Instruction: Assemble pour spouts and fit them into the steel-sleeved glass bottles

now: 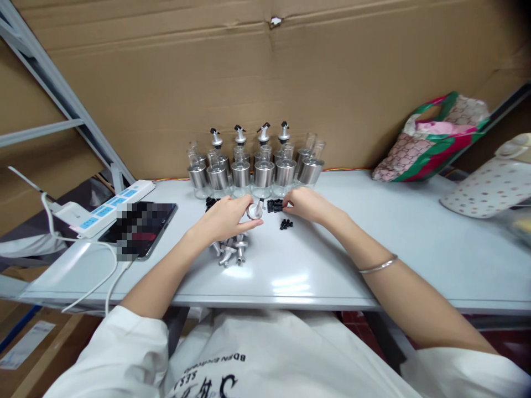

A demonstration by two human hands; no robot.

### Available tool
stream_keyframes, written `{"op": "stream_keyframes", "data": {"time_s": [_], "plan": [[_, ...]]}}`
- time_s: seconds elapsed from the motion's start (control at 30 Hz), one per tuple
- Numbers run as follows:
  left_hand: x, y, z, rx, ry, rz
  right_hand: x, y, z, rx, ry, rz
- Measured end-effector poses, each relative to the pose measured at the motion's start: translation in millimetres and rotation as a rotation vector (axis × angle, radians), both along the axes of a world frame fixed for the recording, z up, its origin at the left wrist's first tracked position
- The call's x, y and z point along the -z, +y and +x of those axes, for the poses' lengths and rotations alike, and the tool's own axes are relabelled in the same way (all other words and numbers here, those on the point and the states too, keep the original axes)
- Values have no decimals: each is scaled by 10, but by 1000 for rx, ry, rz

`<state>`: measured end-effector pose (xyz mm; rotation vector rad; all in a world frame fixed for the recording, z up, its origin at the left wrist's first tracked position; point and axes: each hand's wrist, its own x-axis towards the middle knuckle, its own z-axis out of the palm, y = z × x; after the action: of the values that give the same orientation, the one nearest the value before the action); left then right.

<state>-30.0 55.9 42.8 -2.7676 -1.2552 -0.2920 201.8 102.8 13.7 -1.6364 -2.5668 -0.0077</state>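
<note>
My left hand [230,214] grips a silver bottle pourer [254,210] between thumb and fingers, its spout pointing up and to the right. Under and in front of that hand lies a pile of loose silver pourers [228,254]. Some black parts [211,203] show just behind it. My right hand [306,204] has its fingertips pinched at a row of small black plastic pieces [274,206]; whatever is between them is hidden. Closer to me sits a little cluster of black caps [286,224]. Glass bottles with steel sleeves [264,174] stand behind both hands, several at the back topped with pourers [264,132].
On the left of the table [332,265] are a phone [161,226], a white power strip [120,204] and white cables [114,265]. A patterned bag [431,141] and a dotted white container [489,179] stand on the right. Cardboard [186,83] walls the back.
</note>
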Motion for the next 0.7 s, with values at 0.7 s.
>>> {"op": "stream_keyframes", "data": {"time_s": [0.7], "plan": [[68, 48, -22, 158, -12, 84, 17, 19, 93, 97, -34, 23]]}}
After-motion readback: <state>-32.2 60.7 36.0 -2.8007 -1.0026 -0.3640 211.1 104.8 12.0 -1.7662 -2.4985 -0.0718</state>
